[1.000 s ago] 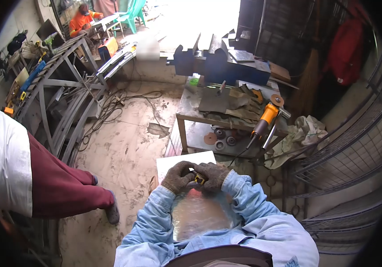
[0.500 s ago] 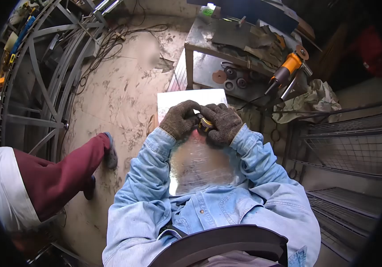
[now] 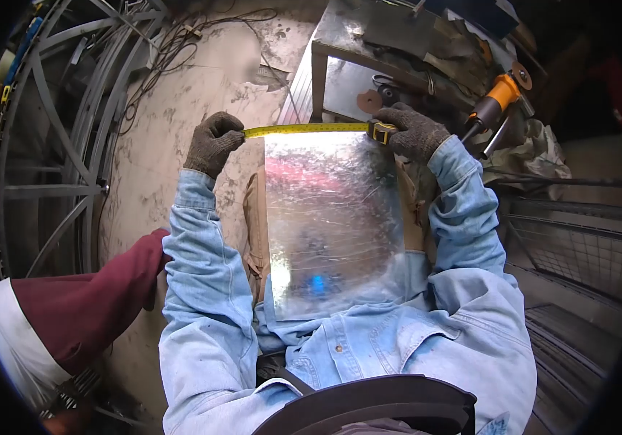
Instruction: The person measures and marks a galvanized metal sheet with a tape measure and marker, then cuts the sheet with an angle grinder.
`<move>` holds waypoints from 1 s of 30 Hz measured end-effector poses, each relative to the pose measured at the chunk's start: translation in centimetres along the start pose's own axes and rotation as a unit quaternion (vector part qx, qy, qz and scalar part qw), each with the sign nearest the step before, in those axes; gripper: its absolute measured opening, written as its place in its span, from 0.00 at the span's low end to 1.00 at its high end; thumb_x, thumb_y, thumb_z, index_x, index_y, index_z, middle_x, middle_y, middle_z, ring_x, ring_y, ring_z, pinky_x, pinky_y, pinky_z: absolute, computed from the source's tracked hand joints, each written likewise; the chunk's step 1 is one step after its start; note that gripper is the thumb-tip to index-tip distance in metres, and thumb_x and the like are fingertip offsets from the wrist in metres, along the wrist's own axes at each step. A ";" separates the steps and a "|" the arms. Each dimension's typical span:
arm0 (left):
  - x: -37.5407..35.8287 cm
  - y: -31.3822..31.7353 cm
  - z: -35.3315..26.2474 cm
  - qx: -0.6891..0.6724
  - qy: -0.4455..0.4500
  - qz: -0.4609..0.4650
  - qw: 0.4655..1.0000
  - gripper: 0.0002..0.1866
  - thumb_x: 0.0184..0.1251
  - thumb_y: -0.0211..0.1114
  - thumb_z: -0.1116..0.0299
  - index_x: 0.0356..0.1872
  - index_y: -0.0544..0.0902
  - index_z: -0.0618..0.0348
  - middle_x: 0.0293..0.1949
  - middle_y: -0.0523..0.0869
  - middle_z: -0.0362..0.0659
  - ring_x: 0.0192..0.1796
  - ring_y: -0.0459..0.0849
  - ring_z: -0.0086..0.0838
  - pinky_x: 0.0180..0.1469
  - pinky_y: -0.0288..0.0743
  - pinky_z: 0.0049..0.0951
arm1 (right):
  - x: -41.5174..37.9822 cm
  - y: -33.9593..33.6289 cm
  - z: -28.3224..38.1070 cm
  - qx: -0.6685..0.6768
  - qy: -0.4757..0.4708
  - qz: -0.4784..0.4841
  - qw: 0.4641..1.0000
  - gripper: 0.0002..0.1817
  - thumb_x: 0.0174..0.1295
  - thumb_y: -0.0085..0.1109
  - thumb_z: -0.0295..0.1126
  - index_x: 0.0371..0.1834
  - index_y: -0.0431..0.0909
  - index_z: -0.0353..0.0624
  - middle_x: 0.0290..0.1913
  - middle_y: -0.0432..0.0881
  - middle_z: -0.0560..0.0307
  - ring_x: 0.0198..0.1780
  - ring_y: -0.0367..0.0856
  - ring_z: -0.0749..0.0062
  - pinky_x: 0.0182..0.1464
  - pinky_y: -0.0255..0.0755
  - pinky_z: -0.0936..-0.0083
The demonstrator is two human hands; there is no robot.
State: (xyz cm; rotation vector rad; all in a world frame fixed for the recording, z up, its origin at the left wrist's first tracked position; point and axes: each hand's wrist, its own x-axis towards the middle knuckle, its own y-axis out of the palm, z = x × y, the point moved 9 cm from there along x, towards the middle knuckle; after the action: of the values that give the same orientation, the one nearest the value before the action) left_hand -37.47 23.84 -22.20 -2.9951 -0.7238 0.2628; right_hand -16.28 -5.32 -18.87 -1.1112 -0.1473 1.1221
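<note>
Both my hands wear dark knitted work gloves. My left hand pinches the free end of a yellow tape measure blade. The tape measure's black and yellow case is gripped in my right hand. Between them the blade runs out nearly straight, along the far edge of a shiny metal sheet. That sheet lies across my lap, its near edge against my denim jacket. Its surface is scratched and mirrors blurred reddish and blue patches.
An orange angle grinder rests at the edge of a metal workbench ahead right. Welded metal frames stand at left, with cables on the floor. A person's maroon trouser leg is close on my left. Wire-mesh racks stand at right.
My hands were together over the sheet with the tape measure case. They have moved apart, left hand leftward and right hand rightward, and the yellow blade is now drawn out between them.
</note>
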 end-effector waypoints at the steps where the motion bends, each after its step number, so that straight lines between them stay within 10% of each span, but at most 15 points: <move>1: 0.4 0.6 0.3 0.034 0.004 0.008 0.999 0.07 0.56 0.69 0.77 0.37 0.84 0.63 0.32 0.86 0.39 0.34 0.82 0.20 0.39 0.77 0.23 | 0.3 0.3 -0.3 -0.026 0.009 0.006 1.000 0.27 0.67 0.60 0.51 0.63 0.76 0.48 0.66 0.73 0.44 0.65 0.74 0.50 0.66 0.68 0.63; 12: 2.3 5.7 3.0 0.076 -0.027 0.058 0.995 0.08 0.61 0.69 0.74 0.41 0.85 0.63 0.36 0.87 0.41 0.40 0.84 0.24 0.45 0.79 0.24 | -0.4 0.6 2.9 -0.008 -0.022 0.005 1.000 0.31 0.53 0.59 0.41 0.65 0.75 0.51 0.58 0.78 0.42 0.61 0.77 0.48 0.65 0.70 0.61; 14: 1.6 6.0 -1.3 0.278 0.096 -0.031 0.955 0.11 0.59 0.69 0.74 0.44 0.85 0.63 0.41 0.85 0.44 0.46 0.84 0.28 0.47 0.79 0.25 | -0.2 0.9 3.1 -0.008 -0.030 0.007 0.999 0.32 0.51 0.59 0.41 0.64 0.75 0.50 0.57 0.79 0.41 0.60 0.78 0.49 0.64 0.70 0.62; 18: -0.6 12.7 -7.8 0.316 0.255 0.032 0.913 0.15 0.59 0.69 0.71 0.47 0.85 0.62 0.45 0.86 0.47 0.50 0.85 0.36 0.53 0.79 0.31 | 0.0 3.7 5.1 0.276 -0.152 0.026 0.949 0.35 0.53 0.62 0.39 0.67 0.71 0.42 0.60 0.77 0.45 0.62 0.77 0.58 0.65 0.70 0.66; 20: -1.0 14.8 -7.1 0.139 0.146 0.103 0.974 0.14 0.61 0.67 0.72 0.48 0.84 0.65 0.44 0.87 0.47 0.48 0.86 0.33 0.52 0.79 0.31 | -2.6 3.3 8.1 0.457 -0.138 0.042 0.878 0.41 0.53 0.68 0.43 0.71 0.66 0.40 0.63 0.74 0.50 0.67 0.72 0.67 0.70 0.64 0.68; 25: -4.2 16.2 -4.9 0.071 0.029 0.099 0.992 0.11 0.61 0.64 0.79 0.45 0.82 0.68 0.41 0.87 0.49 0.45 0.87 0.30 0.49 0.80 0.30 | -6.4 2.9 8.5 0.204 -0.223 -0.153 0.941 0.36 0.50 0.74 0.45 0.61 0.74 0.40 0.51 0.80 0.45 0.53 0.82 0.50 0.57 0.77 0.64; 30: -6.2 16.1 -5.1 0.097 0.114 0.031 0.988 0.11 0.61 0.67 0.77 0.45 0.81 0.66 0.34 0.84 0.46 0.38 0.86 0.31 0.45 0.81 0.31 | -6.7 3.5 9.0 0.178 -0.198 -0.188 0.945 0.30 0.47 0.76 0.44 0.53 0.78 0.42 0.49 0.80 0.47 0.47 0.83 0.50 0.50 0.79 0.61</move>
State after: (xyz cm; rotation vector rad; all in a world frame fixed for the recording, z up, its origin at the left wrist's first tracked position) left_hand -34.78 6.64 -17.65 -2.8036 -0.5482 -0.0077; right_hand -27.12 -4.79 -14.41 -0.4981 -0.4353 0.9637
